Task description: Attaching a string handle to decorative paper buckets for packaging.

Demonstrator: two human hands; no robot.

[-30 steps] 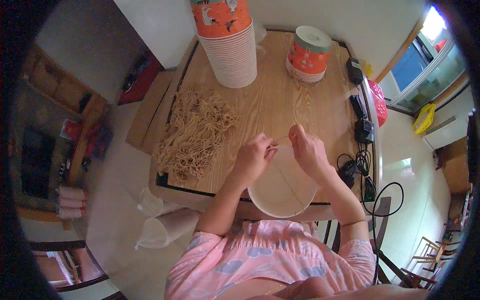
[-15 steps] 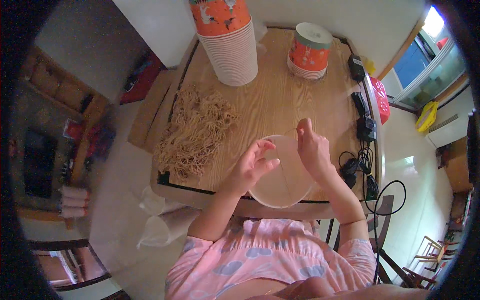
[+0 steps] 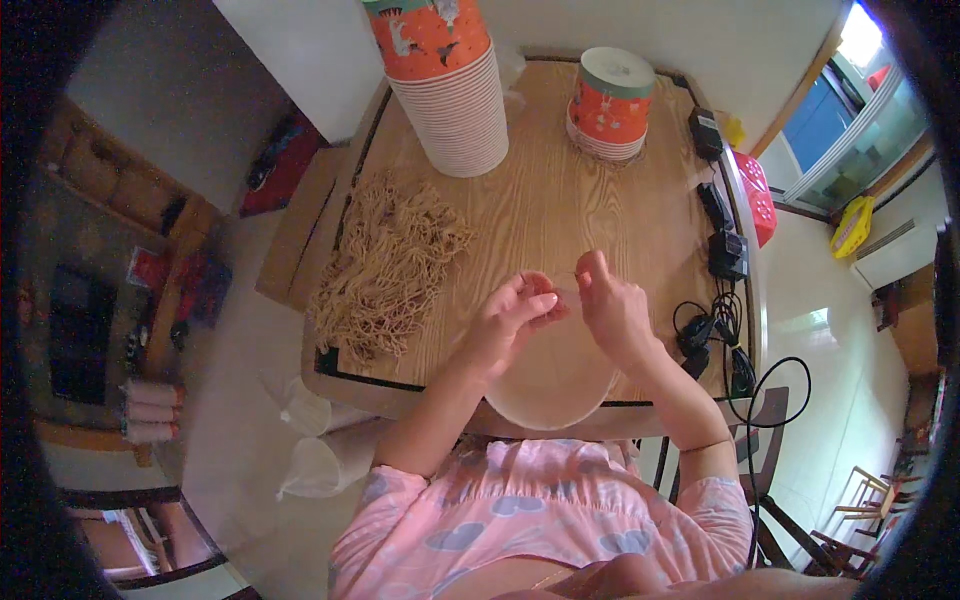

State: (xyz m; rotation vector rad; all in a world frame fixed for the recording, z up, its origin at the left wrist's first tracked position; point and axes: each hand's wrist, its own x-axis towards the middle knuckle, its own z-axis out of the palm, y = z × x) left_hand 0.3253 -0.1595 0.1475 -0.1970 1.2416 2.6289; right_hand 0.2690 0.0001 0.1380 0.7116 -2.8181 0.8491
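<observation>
A round white paper bucket (image 3: 550, 388) sits at the near edge of the table, its open mouth facing up. Both my hands meet over its far rim, which they mostly cover. My left hand (image 3: 522, 308) has thumb and fingers pinched together; what lies between them is too small to make out. Close beside it, my right hand (image 3: 612, 308) is closed, thumb and forefinger pressed together, with a trace of thin string at the tips. Left of my hands lies a loose heap of tan strings (image 3: 395, 265).
A tall stack of nested orange-and-white paper buckets (image 3: 450, 110) stands at the back left. A shorter upturned stack (image 3: 612, 105) is at the back right. Black power adapters (image 3: 728, 255) and coiled cables (image 3: 725, 335) line the right edge. White bags (image 3: 325, 455) are below the table's left side.
My left fingers have closed from a spread pose and moved right, close to my right hand. The right hand has shifted slightly left and down. The strand seen across the bucket is less visible.
</observation>
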